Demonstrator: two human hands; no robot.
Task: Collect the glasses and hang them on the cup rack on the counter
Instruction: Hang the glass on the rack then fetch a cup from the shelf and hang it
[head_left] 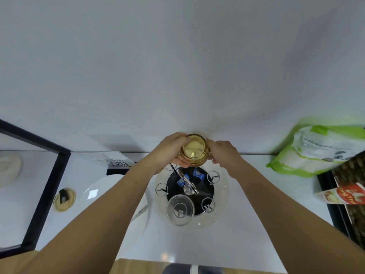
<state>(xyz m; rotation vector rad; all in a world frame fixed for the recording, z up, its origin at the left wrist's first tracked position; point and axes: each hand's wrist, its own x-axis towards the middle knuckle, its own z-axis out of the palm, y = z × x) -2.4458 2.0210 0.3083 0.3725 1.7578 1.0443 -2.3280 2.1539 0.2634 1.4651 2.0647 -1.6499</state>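
Observation:
I hold an amber glass (194,150) upside down, its base facing me, over the far side of the cup rack (189,186). My left hand (172,150) grips its left side and my right hand (224,153) its right side. The rack is a chrome stand with ring-tipped pegs on a round tray (221,204) with a black centre. A clear glass (180,209) hangs upside down on the near-left peg. Small blue wrapped items (198,175) lie in the tray's black centre.
A white plate (102,192) lies left of the rack, partly under my left forearm. A black frame (47,186) stands at the left with a small yellowish dish (64,199) beyond it. A green-and-white bag (316,151) and a red carton (341,193) sit at the right.

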